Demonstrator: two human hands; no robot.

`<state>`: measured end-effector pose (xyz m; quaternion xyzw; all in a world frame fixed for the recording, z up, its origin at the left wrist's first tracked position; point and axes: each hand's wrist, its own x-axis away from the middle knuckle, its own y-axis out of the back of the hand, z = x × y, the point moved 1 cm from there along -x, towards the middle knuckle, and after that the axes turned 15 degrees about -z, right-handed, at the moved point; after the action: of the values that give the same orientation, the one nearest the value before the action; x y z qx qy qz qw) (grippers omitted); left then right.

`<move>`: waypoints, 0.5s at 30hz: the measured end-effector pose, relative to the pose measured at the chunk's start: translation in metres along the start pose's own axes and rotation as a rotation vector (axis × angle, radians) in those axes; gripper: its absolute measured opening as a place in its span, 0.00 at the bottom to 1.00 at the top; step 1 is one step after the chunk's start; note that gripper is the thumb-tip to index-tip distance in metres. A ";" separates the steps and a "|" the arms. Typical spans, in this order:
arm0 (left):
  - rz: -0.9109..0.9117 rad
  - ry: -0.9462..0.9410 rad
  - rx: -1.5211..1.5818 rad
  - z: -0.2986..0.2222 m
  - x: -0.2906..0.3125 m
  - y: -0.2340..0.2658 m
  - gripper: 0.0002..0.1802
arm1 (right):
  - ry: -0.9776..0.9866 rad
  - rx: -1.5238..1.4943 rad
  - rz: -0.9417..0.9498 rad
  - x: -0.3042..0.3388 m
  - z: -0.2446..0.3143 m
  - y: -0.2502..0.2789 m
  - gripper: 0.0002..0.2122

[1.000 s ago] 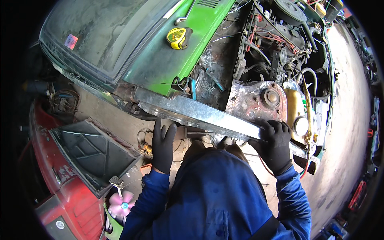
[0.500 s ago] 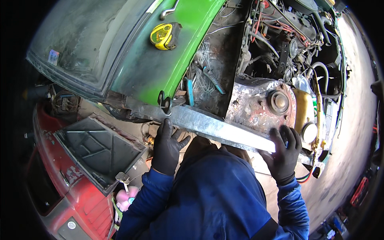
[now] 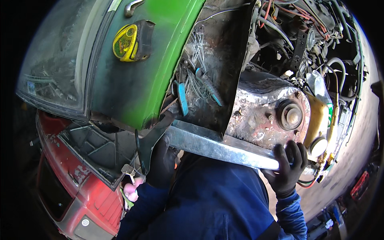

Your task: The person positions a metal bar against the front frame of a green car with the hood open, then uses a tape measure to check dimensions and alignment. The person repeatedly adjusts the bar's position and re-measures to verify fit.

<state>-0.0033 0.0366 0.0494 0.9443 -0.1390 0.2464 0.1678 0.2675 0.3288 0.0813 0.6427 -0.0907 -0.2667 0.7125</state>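
Observation:
A long bare sheet-metal channel [image 3: 216, 146] lies along the near edge of the engine bay, beside the green fender panel [image 3: 160, 76]. My right hand [image 3: 286, 168], in a black glove, is closed over its right end, fingers on top and thumb below. At the left end is my gloved left hand [image 3: 161, 166], close against the channel. A dark, curved flat piece [image 3: 151, 138] crosses in front of that hand and hides most of its fingers.
On the green panel sit a yellow tape measure [image 3: 130, 42] and a metal handle [image 3: 133, 7]. Blue-handled pliers [image 3: 183, 99] and loose wire [image 3: 198, 82] lie in the bay beyond the channel. Brown-capped round mount [image 3: 290, 115] stands right. A red car [image 3: 80, 176] is at left.
The view has shifted closer to the bay. My left hand has gone from open below the channel to partly hidden at its left end. My right hand stays at the right end.

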 end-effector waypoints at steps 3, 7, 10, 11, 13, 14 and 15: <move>-0.004 -0.043 -0.182 0.004 0.003 0.009 0.27 | 0.011 0.018 0.000 0.000 0.000 0.000 0.37; -0.049 -0.046 -0.124 0.015 0.004 0.012 0.29 | 0.007 0.020 0.022 0.001 -0.001 0.001 0.37; -0.014 -0.027 -0.019 0.019 0.006 0.012 0.30 | 0.009 0.020 0.026 0.002 -0.002 0.001 0.37; -0.024 -0.070 -0.014 0.019 0.008 0.011 0.29 | 0.007 0.022 0.028 0.002 -0.003 0.001 0.37; -0.093 0.071 0.227 0.020 0.010 0.010 0.24 | 0.007 0.029 0.034 0.003 -0.003 0.001 0.37; -0.096 0.089 0.265 0.020 0.010 0.010 0.24 | 0.010 0.034 0.037 0.004 -0.003 0.001 0.37; -0.098 0.106 0.302 0.019 0.010 0.009 0.24 | 0.013 0.039 0.040 0.004 -0.004 0.001 0.37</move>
<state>0.0099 0.0187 0.0408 0.9501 -0.0449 0.3057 0.0428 0.2730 0.3303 0.0812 0.6562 -0.1043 -0.2464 0.7055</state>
